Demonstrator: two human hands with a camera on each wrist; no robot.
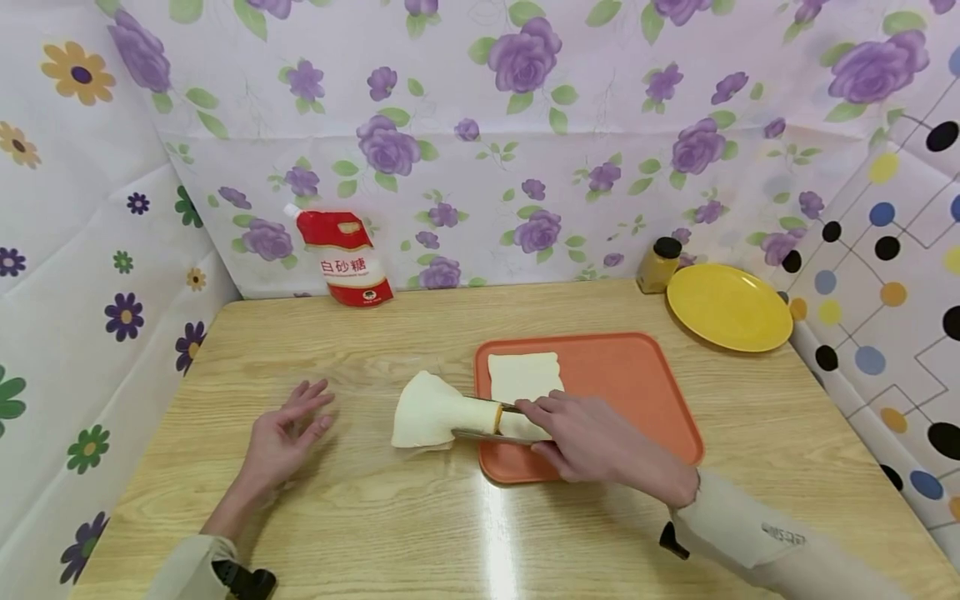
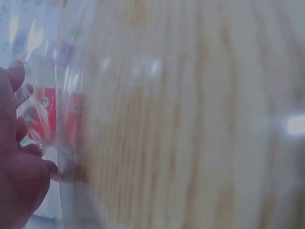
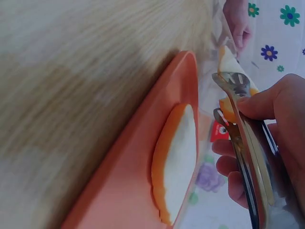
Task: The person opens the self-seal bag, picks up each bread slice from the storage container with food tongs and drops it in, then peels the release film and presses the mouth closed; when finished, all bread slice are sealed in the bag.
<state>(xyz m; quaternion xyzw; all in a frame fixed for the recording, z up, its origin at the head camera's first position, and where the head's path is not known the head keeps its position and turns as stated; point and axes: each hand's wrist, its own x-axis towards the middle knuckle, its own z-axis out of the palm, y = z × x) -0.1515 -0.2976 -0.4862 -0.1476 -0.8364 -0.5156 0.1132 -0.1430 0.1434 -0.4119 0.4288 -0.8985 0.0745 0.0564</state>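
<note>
My right hand (image 1: pixel 592 433) grips metal tongs (image 1: pixel 487 421) that pinch a slice of white bread (image 1: pixel 431 410). The slice hangs bent just past the left edge of an orange tray (image 1: pixel 637 392). A second slice (image 1: pixel 525 377) lies flat on the tray. In the right wrist view the tongs (image 3: pixel 243 138) run under my fingers (image 3: pixel 281 105), with the flat slice (image 3: pixel 178 162) beside them. My left hand (image 1: pixel 288 429) rests open on the wooden table, left of the bread. A clear plastic film (image 2: pixel 66 95) stands next to that hand (image 2: pixel 14 162) in the left wrist view.
A red and white sugar pouch (image 1: pixel 345 258) leans on the back wall. A yellow plate (image 1: pixel 729 307) and a small dark-capped jar (image 1: pixel 660 265) sit at the back right. Flowered cloth walls close in the table on three sides.
</note>
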